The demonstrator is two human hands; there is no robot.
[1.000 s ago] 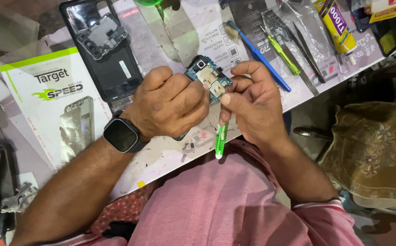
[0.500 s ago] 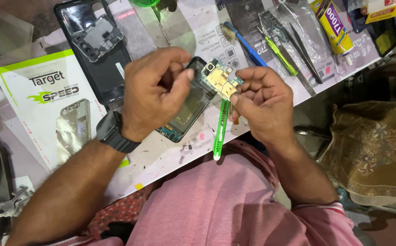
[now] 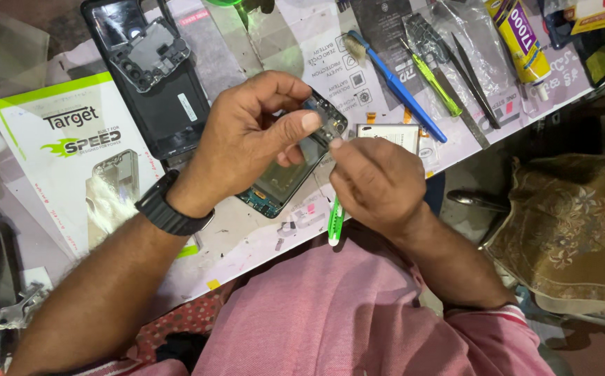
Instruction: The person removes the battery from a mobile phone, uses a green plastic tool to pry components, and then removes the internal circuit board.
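The worktop (image 3: 247, 240) is covered with a pale printed sheet and is crowded with repair things; at the right, below its edge, there is a brown patterned cushion (image 3: 567, 230).

In the head view, the left hand (image 3: 247, 139) is near the centre and wears a black watch (image 3: 170, 209) on the wrist. Its fingers are curled around the opened phone frame (image 3: 278, 182), which lies tilted under the hand, with its lower end toward 7 o'clock and its upper end toward 1 o'clock. The right hand (image 3: 375, 181) is at 3 o'clock from the left one. Its thumb and first finger are pinched narrow at the upper end of the frame, near the small circuit board (image 3: 330, 124); I cannot tell if they grip a part. A green and white tool (image 3: 335, 221) comes out below this hand, toward 6 o'clock.

Half a second ago both hands held the board lifted up from the frame. Now the board sits low at the top end of the frame, and the hands are closer together. I judge that the board is being seated into place, so the fitting step is almost done.

At 11 o'clock lies a black back cover (image 3: 170, 104). At 1 o'clock lie a blue brush (image 3: 400, 90), a green screwdriver (image 3: 436, 82), black tweezers (image 3: 475, 80) and a yellow glue tube (image 3: 522, 42). At 9 o'clock lies a white and green box (image 3: 52, 167).
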